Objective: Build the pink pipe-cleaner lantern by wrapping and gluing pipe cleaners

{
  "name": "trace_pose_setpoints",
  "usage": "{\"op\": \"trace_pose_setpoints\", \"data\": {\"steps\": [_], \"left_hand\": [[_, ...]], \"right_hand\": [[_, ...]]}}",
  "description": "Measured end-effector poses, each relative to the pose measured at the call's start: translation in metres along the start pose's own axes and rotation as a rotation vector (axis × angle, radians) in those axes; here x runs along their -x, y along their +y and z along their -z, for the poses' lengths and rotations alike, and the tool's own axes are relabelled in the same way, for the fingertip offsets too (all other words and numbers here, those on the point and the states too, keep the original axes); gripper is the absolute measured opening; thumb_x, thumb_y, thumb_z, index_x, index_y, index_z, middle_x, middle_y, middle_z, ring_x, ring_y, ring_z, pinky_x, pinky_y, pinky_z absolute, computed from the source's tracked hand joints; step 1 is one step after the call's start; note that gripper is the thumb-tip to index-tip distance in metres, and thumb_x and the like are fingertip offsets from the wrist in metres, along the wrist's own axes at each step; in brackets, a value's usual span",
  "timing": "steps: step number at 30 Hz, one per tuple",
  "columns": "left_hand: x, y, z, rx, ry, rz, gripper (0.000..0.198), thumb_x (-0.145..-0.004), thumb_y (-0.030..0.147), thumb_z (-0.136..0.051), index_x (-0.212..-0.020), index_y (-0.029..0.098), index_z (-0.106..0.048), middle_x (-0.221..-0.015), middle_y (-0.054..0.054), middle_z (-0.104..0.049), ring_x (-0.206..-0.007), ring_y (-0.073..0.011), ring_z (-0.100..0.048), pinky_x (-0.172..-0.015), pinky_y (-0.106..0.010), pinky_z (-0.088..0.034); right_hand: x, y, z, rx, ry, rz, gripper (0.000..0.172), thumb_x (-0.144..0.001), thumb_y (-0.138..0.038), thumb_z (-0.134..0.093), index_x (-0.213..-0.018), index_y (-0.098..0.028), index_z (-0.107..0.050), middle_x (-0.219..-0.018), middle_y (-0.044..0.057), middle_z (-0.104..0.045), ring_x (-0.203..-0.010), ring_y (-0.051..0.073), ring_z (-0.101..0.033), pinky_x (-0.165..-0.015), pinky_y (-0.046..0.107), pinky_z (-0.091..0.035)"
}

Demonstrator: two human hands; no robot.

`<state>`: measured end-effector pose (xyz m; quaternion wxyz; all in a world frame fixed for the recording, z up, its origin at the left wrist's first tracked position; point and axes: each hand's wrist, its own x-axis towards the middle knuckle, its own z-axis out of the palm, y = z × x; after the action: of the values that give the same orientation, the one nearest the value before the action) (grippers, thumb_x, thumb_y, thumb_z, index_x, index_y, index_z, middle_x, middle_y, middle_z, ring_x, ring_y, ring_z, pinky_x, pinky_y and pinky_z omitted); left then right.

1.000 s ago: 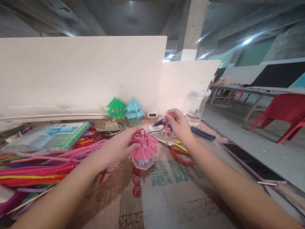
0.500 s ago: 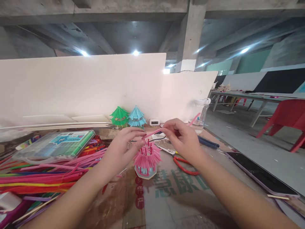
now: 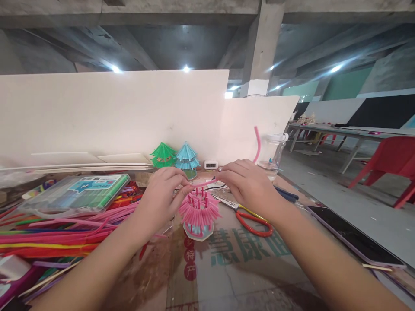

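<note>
Between my two hands runs a pink pipe cleaner (image 3: 205, 183). My left hand (image 3: 166, 193) pinches one end between thumb and fingers. My right hand (image 3: 245, 181) grips it farther along, and its free end curves upward beyond the knuckles. Just below stands a small pink pavilion-like model (image 3: 200, 212), with a fringed pipe-cleaner roof and several dark pink posts rising from its top. It rests on a pale polygonal base. Scissors with red handles (image 3: 253, 223) lie beside it, partly under my right forearm.
Loose pipe cleaners (image 3: 65, 233) and a clear plastic case (image 3: 78, 196) cover the left side. Green (image 3: 163, 155) and blue (image 3: 187, 160) roofed models stand behind, near a small clock (image 3: 210, 165). A lidded jar (image 3: 272, 153), dark-handled pliers (image 3: 287, 194) and a phone (image 3: 355, 235) are on the right.
The pipe cleaner's free end has swung up from a low slant to nearly upright. My right hand has turned slightly, and both hands still hold the strand.
</note>
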<state>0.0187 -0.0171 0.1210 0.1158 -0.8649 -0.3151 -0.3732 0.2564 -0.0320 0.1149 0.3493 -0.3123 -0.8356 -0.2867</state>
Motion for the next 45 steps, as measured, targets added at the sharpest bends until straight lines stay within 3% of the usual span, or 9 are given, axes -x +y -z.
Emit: {"op": "trace_pose_setpoints", "data": {"steps": [8, 13, 19, 31, 45], "left_hand": [[0.003, 0.014, -0.005, 0.127, -0.036, 0.000, 0.021, -0.095, 0.028, -0.050, -0.082, 0.019, -0.064, -0.092, -0.005, -0.065, -0.089, -0.0191, -0.060, -0.080, -0.033, -0.046], [0.003, 0.004, -0.008, 0.101, -0.050, -0.014, 0.021, -0.095, 0.029, -0.051, -0.092, 0.021, -0.071, -0.099, -0.006, -0.067, -0.095, -0.0206, -0.061, -0.085, -0.036, -0.048], [0.003, -0.010, -0.012, 0.010, -0.102, -0.013, 0.020, -0.092, 0.022, -0.053, -0.095, 0.020, -0.073, -0.102, -0.008, -0.069, -0.099, -0.0229, -0.063, -0.087, -0.039, -0.049], [0.002, -0.003, -0.012, -0.029, -0.168, 0.009, 0.016, -0.088, 0.021, -0.060, -0.089, 0.020, -0.075, -0.099, -0.007, -0.072, -0.096, -0.0234, -0.065, -0.087, -0.040, -0.051], [0.001, -0.003, -0.014, -0.041, -0.195, 0.001, 0.016, -0.088, 0.021, -0.060, -0.091, 0.020, -0.075, -0.098, -0.007, -0.072, -0.096, -0.0234, -0.066, -0.086, -0.039, -0.050]], "right_hand": [[-0.006, -0.030, 0.000, -0.108, -0.005, 0.037, 0.024, -0.097, -0.012, -0.042, -0.101, -0.018, -0.066, -0.081, 0.005, -0.071, -0.079, 0.017, -0.063, -0.068, 0.027, -0.044], [-0.004, -0.021, -0.009, -0.232, -0.024, -0.074, 0.023, -0.094, -0.011, -0.045, -0.091, -0.017, -0.066, -0.084, 0.006, -0.070, -0.080, 0.018, -0.063, -0.068, 0.027, -0.046], [0.001, -0.010, -0.017, -0.435, -0.151, -0.192, 0.023, -0.091, -0.008, -0.048, -0.100, -0.019, -0.066, -0.094, 0.006, -0.073, -0.086, 0.018, -0.067, -0.075, 0.027, -0.049], [-0.001, -0.015, -0.019, -0.488, -0.249, -0.198, 0.023, -0.091, -0.007, -0.048, -0.097, -0.018, -0.067, -0.097, 0.006, -0.073, -0.084, 0.018, -0.066, -0.070, 0.027, -0.047], [-0.002, -0.017, -0.017, -0.397, -0.313, -0.207, 0.023, -0.087, -0.006, -0.052, -0.095, -0.019, -0.068, -0.092, 0.004, -0.074, -0.082, 0.017, -0.065, -0.070, 0.026, -0.044]]}}
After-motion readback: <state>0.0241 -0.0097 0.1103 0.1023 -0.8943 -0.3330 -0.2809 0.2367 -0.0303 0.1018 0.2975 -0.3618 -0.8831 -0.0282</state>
